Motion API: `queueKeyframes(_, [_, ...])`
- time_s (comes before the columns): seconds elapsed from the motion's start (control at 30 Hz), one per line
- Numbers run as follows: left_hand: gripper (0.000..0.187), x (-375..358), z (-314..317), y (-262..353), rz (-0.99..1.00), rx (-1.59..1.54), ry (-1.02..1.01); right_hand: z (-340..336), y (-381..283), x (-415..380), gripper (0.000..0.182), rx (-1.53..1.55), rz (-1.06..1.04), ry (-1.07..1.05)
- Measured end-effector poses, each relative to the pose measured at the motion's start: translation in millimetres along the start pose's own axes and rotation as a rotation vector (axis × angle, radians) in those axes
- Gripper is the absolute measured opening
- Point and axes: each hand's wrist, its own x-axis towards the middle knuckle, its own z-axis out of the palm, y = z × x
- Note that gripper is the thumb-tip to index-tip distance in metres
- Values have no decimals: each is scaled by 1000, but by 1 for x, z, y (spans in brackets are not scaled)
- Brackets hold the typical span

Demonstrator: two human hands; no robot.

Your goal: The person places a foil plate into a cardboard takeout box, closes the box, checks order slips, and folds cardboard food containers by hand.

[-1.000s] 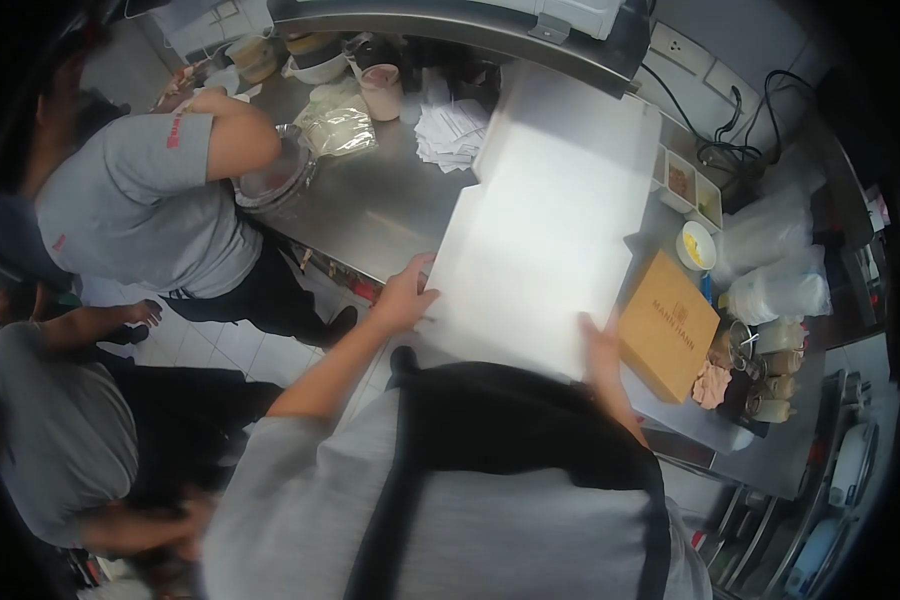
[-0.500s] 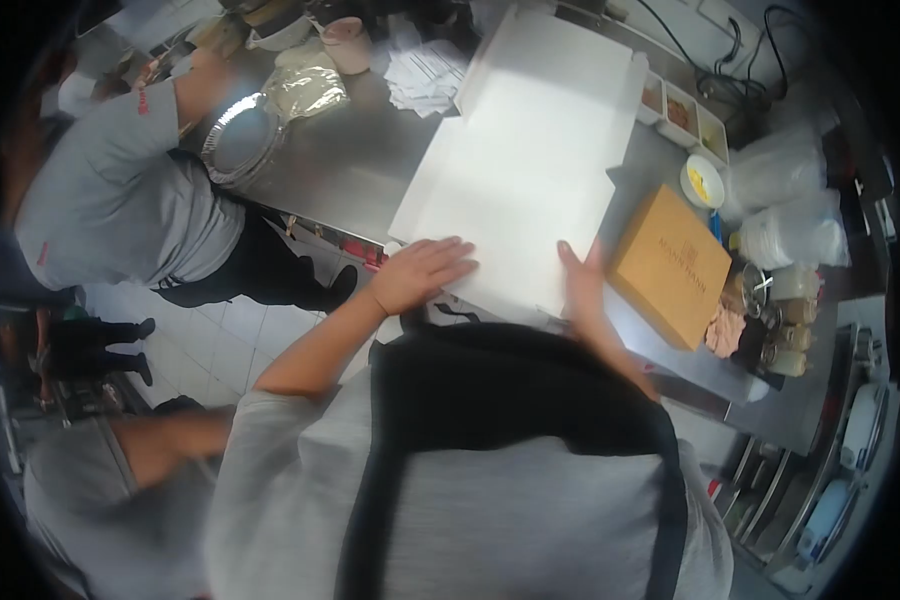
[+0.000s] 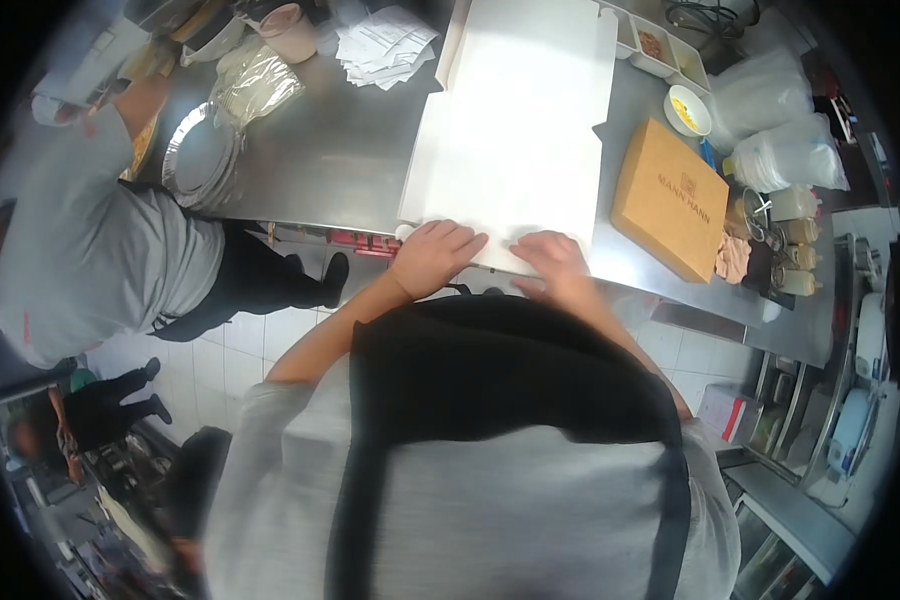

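Observation:
An unfolded cardboard box (image 3: 515, 130), white on its upper side, lies lengthwise across the metal counter with its near edge towards me. My left hand (image 3: 435, 258) is closed over the near left corner, its fingers together on the cardboard and its thumb hidden. At the near right part of that edge, my right hand (image 3: 555, 262) is closed with bent fingers on top and the thumb lower down; it is slightly blurred. To the right lies a closed brown box (image 3: 673, 198) with printed lettering.
Foil trays (image 3: 202, 155), a foil-like packet (image 3: 260, 85) and papers (image 3: 385, 48) lie on the left of the counter (image 3: 320, 165). A co-worker (image 3: 120, 240) stands there. At right are a white bowl (image 3: 688, 110), sauce bottles (image 3: 798, 230) and plastic bags (image 3: 790, 150).
My right hand has moved from the box's right side leftwards onto the near edge, closer to my left hand. My left hand's fingers have bent over the corner. The view has shifted.

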Motion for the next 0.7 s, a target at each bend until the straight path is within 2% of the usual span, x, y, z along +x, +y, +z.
queueKeyframes(0.03, [47,4,0,-1,-3,9,18,1,-9,4,43,-22,14,-60])
queueKeyframes(0.13, [45,-3,-1,-14,19,-9,-8,27,9,-11,42,-132,7,75])
queueKeyframes(0.27, [43,-23,-16,-37,-4,32,-26,30,1,-11,42,-210,-6,162])
queueKeyframes(0.43, [41,-8,-26,-31,127,149,-104,28,-6,-3,40,-273,20,101])
queueKeyframes(0.53, [39,1,-22,-34,197,25,-48,27,-4,-2,37,-290,-14,113])
queueKeyframes(0.63, [31,1,-20,-41,151,-69,-29,26,-4,-1,31,-242,19,137])
queueKeyframes(0.7, [24,8,-26,-45,90,-144,-95,21,-5,4,25,-199,83,105])
